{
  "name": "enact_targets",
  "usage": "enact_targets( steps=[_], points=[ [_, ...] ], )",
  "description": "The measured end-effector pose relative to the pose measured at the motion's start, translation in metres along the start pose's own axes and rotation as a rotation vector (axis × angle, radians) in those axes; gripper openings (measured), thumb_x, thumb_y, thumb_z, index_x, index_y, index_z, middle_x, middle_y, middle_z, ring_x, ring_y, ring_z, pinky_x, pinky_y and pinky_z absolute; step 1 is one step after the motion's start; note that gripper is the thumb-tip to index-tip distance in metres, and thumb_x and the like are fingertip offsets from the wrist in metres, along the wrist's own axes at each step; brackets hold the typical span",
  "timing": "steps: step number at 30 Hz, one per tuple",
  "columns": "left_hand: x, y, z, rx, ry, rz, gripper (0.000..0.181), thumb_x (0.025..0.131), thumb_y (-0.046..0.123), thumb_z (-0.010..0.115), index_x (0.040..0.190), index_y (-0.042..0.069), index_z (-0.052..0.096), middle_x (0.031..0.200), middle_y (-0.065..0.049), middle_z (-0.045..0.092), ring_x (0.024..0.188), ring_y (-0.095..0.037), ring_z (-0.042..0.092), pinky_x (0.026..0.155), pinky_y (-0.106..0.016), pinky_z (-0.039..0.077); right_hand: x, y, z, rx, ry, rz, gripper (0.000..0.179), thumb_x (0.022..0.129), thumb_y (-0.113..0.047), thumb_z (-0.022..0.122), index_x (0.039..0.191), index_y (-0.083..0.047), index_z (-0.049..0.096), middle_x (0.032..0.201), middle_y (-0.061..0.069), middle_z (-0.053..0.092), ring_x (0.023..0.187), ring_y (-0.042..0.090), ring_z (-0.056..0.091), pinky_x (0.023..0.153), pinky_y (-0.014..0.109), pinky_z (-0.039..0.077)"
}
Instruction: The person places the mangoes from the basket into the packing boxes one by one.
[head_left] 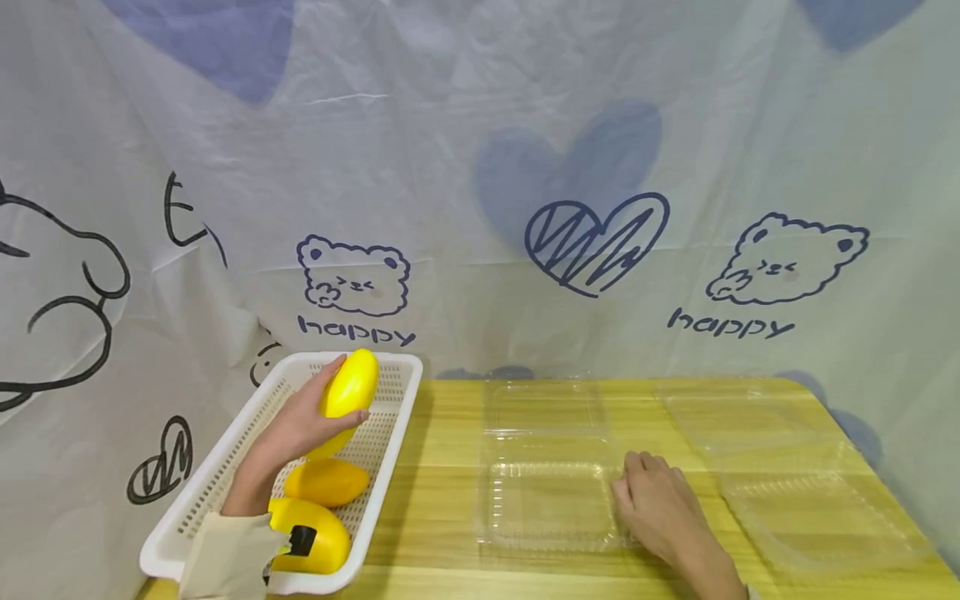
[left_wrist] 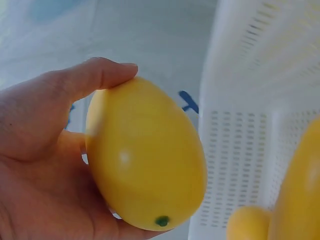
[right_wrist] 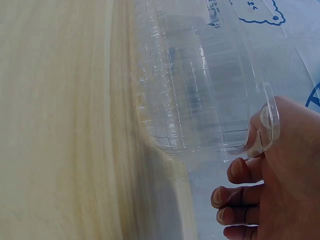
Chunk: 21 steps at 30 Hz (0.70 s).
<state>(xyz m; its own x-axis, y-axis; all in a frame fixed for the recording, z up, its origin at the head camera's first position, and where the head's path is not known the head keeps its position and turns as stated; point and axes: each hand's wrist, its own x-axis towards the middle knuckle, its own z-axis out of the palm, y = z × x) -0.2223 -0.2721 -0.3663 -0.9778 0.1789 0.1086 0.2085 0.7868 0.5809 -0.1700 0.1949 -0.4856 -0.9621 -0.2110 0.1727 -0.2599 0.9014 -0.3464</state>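
My left hand (head_left: 303,417) holds a smooth yellow mango (head_left: 354,383) over the white basket (head_left: 408,417). In the left wrist view, thumb and fingers grip the mango (left_wrist: 147,155) from the side, its green stem nub facing the camera. Beneath that hand, an orange-yellow mango (head_left: 327,482) and a large yellow fruit (head_left: 322,533) lie in the basket, partly covered by the sleeve. On the table, my right hand (head_left: 660,504) pinches the rim of a clear plastic clamshell box (head_left: 551,508) at its right side. Its lid half is spread out behind. The right wrist view shows the thumb at the box corner (right_wrist: 265,130).
A second clear clamshell box (head_left: 817,500) lies unfolded at the right of the wooden table (head_left: 442,467). Behind the table hangs a pale cloth (head_left: 465,317) printed with bears and hearts; it also covers the left side beside the basket.
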Motion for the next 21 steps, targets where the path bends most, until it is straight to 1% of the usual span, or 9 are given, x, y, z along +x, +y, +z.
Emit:
enact_targets(
  steps=[3,5,9,12,15,18,21],
  points=[
    [-0.005,0.002,-0.002,-0.026,0.027,0.008,0.092,0.093,0.03,0.074,0.163,0.006,0.02,0.148,-0.026,0.044,0.104,-0.034,0.056,0.083,-0.044,0.052,-0.001,0.0,0.0,0.0,-0.015,0.009,0.027,0.104,-0.013,0.043,0.077,-0.015,0.042,0.07,0.001,0.038,0.068,0.018,0.035,0.067,0.034,0.031],
    [-0.009,0.004,-0.004,-0.034,0.042,0.006,0.092,0.094,0.031,0.074,0.164,0.008,0.018,0.147,-0.026,0.044,0.103,-0.033,0.056,0.081,-0.042,0.052,-0.002,0.0,0.0,-0.002,-0.021,0.013,0.026,0.104,-0.013,0.043,0.077,-0.015,0.042,0.071,0.001,0.038,0.068,0.018,0.035,0.067,0.034,0.031],
    [-0.018,0.007,-0.007,-0.046,0.067,0.001,0.094,0.093,0.032,0.074,0.165,0.01,0.017,0.15,-0.025,0.041,0.105,-0.035,0.056,0.082,-0.045,0.053,-0.003,0.0,-0.001,-0.008,-0.027,0.015,0.026,0.104,-0.014,0.043,0.078,-0.015,0.043,0.071,0.001,0.039,0.069,0.018,0.036,0.068,0.034,0.031],
    [-0.025,0.01,-0.008,-0.049,0.087,0.012,0.095,0.094,0.032,0.074,0.165,0.01,0.016,0.154,-0.025,0.037,0.108,-0.036,0.056,0.083,-0.048,0.053,-0.003,0.0,-0.002,-0.013,-0.015,0.01,0.026,0.104,-0.014,0.044,0.078,-0.015,0.043,0.071,0.0,0.039,0.068,0.018,0.036,0.067,0.034,0.032],
    [-0.032,0.012,-0.009,-0.068,0.113,0.027,0.095,0.094,0.032,0.074,0.166,0.013,0.015,0.156,-0.024,0.035,0.109,-0.036,0.055,0.085,-0.049,0.052,-0.003,0.0,-0.002,-0.009,0.006,0.0,0.027,0.103,-0.013,0.045,0.076,-0.015,0.043,0.07,0.0,0.038,0.067,0.018,0.036,0.066,0.034,0.032],
    [-0.038,0.015,-0.01,-0.116,0.146,0.037,0.095,0.094,0.028,0.075,0.166,0.018,0.013,0.156,-0.021,0.036,0.11,-0.036,0.054,0.086,-0.05,0.051,-0.002,0.0,-0.001,-0.002,0.015,-0.008,0.027,0.102,-0.012,0.046,0.075,-0.016,0.042,0.069,0.0,0.038,0.067,0.017,0.035,0.066,0.033,0.032],
    [-0.042,0.019,-0.01,-0.167,0.188,0.06,0.095,0.094,0.024,0.076,0.166,0.023,0.013,0.153,-0.019,0.038,0.109,-0.035,0.054,0.084,-0.048,0.052,-0.002,0.001,-0.003,-0.003,0.011,-0.008,0.027,0.102,-0.012,0.046,0.076,-0.016,0.043,0.07,-0.001,0.038,0.068,0.017,0.036,0.067,0.033,0.033]
  ],
)
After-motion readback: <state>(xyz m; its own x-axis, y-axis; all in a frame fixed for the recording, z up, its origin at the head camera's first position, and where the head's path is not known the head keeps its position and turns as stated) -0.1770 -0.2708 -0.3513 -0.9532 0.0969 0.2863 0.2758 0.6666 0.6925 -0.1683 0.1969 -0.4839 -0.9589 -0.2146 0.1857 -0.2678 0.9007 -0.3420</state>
